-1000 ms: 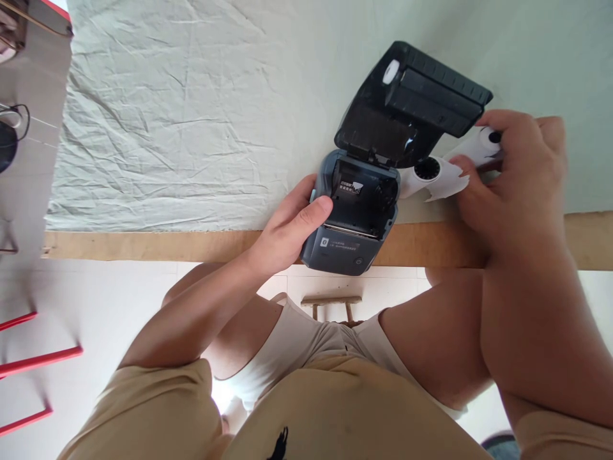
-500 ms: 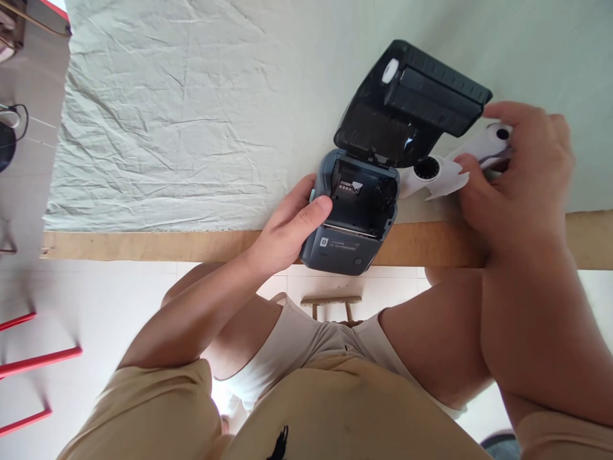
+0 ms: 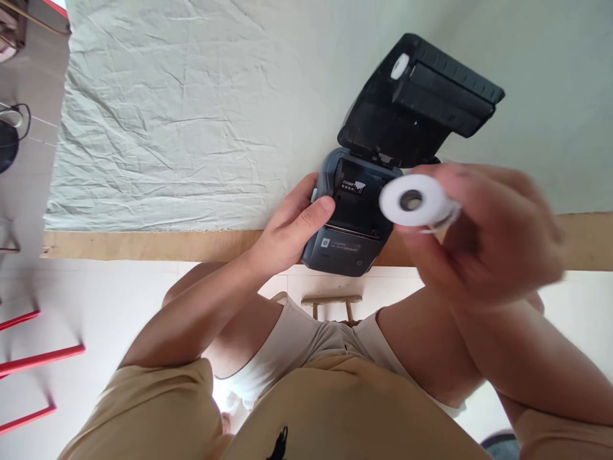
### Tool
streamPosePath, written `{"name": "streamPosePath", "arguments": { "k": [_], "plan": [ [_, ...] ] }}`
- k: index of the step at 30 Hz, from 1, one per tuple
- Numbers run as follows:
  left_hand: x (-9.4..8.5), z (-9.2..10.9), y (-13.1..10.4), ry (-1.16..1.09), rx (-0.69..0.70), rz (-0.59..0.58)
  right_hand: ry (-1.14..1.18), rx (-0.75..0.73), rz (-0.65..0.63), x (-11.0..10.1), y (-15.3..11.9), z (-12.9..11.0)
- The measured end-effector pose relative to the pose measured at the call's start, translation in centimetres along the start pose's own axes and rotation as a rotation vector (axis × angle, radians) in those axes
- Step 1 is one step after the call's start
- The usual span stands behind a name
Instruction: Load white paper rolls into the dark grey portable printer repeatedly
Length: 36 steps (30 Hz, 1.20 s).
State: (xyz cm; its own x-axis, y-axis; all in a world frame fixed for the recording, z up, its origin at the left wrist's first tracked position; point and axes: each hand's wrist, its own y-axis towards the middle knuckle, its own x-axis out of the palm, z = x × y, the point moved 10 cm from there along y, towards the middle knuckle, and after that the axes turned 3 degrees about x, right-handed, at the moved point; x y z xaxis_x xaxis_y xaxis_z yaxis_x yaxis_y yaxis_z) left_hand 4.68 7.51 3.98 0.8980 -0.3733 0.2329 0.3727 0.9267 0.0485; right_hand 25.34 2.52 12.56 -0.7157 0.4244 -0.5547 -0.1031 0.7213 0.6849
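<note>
A dark label printer [image 3: 335,249] stands at the table's front edge with its black lid [image 3: 383,108] swung up and back. My left hand [image 3: 292,227] grips the printer's left side, its thumb over the rim of the paper bay. In my right hand [image 3: 498,230] is a white label roll [image 3: 393,199], pinched between thumb and fingers. The roll's flat end and dark core face up, and it hangs over the right part of the bay, hiding that part. Whether it touches the printer I cannot tell.
Pale, wrinkled cloth [image 3: 167,115] covers the table, whose wooden front edge [image 3: 143,247] runs across the view. A wooden stool [image 3: 331,300] is beneath the edge. Red metal bars [image 3: 43,361] show at the lower left on the tiled floor.
My right hand has picked up a white roll from the right of the printer and brought it left, over the bay. The printer and its lid have shifted slightly; my left hand keeps its grip.
</note>
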Motion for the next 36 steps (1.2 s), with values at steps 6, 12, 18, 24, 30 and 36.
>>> {"name": "streamPosePath", "arguments": {
  "k": [6,12,18,24,30,36],
  "plan": [
    [0.0,-0.2,-0.1,0.037,-0.020,-0.023,-0.089,-0.107,0.124,1.2,1.3,-3.0],
    [-0.2,-0.5,-0.3,0.057,-0.056,-0.010,-0.081,-0.130,0.070,1.3,1.3,-3.2],
    [-0.6,-0.6,-0.1,0.044,-0.023,0.006,0.046,-0.182,-0.041,1.8,0.5,-4.3],
    [-0.6,-1.0,0.1,0.037,-0.034,0.012,0.100,-0.285,-0.129,2.1,-0.4,-4.3],
    [-0.6,-0.8,0.5,0.060,-0.006,-0.089,-0.009,-0.097,0.132,-0.7,0.4,-1.4],
    [-0.4,-1.0,0.3,0.046,-0.030,-0.127,-0.066,0.016,-0.009,0.5,0.9,0.5]
  ]
}}
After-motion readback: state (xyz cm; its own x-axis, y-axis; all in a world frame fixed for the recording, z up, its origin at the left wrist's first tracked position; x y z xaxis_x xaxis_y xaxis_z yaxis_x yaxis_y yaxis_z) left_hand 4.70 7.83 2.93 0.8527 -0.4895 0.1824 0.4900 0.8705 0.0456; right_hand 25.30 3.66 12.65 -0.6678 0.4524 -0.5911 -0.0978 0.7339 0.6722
